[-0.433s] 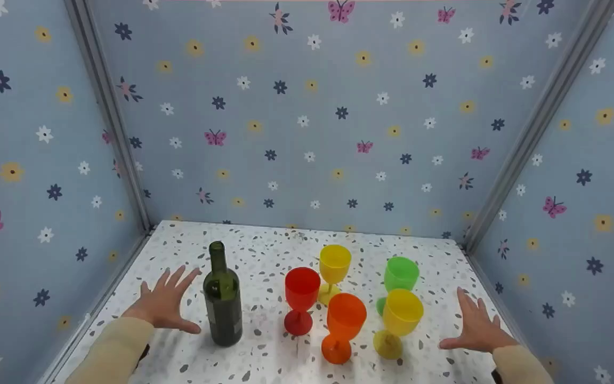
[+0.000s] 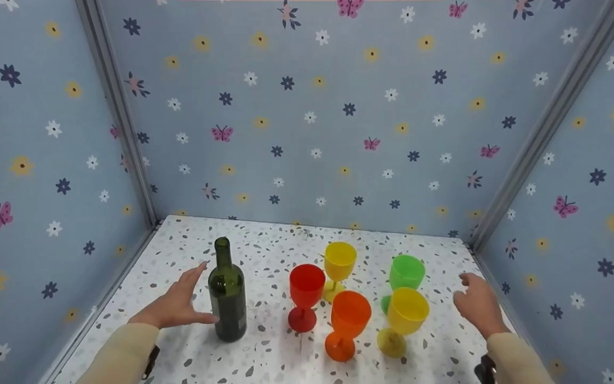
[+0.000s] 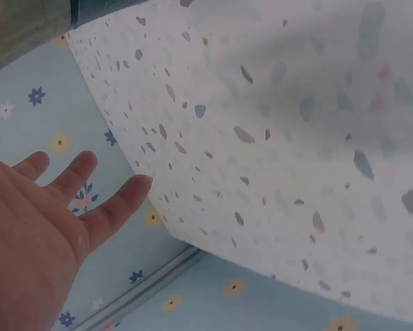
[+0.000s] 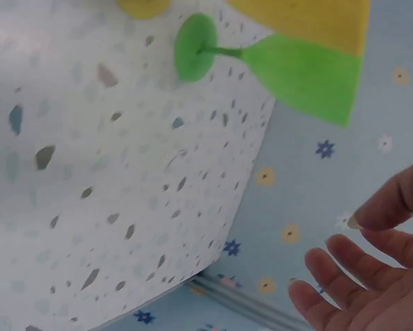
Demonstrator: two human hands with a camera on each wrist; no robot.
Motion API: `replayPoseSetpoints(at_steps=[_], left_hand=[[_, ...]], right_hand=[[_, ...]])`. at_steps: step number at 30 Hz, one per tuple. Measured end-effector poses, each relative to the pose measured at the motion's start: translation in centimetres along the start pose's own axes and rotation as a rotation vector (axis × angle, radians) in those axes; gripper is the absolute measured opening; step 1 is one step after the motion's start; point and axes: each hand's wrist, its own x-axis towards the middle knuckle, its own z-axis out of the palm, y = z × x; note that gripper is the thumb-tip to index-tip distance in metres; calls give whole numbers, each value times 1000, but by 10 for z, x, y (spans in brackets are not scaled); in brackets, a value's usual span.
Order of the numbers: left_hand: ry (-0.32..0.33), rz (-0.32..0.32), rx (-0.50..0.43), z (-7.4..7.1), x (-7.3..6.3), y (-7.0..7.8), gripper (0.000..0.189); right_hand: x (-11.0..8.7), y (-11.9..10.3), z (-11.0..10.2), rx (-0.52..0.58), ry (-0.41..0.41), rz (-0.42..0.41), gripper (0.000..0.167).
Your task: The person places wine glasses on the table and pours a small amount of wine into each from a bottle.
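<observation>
A dark green wine bottle stands upright on the table's left side. Just left of it is my left hand, fingers extended and thumb spread; the thumb tip overlaps the bottle in the head view. Right of the bottle stand plastic goblets: a red goblet, an orange goblet, a rear yellow goblet, a front yellow goblet and a green goblet partly behind it. My right hand, fingers loosely bent and holding nothing, hovers right of the green goblet, apart from it.
The white speckled tabletop carries everything. A floral back wall and two side walls close in the space, with grey corner posts between them.
My left hand has moved right, its thumb now over the bottle in view. The right hand's spread fingers have drawn in and bent. The view has shifted slightly.
</observation>
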Motion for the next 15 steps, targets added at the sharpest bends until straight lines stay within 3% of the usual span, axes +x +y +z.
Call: replayPoseSetpoints(at_steps=[2,5,10,15], left_hand=[[54,-27,-62,2,-3,2,126],[134,-74,-166,10,-5,6,129],[176,-128,-329,29,-3,13,131],[164,-152,-398,41,3,20,130]], right_hand=[[1,-29,7,33,81,-44,45],[-1,-72,19,98,101,-77,38],[-5,-136,40,208,11,-51,44],[-3,-174,67,175,-112,-126,61]])
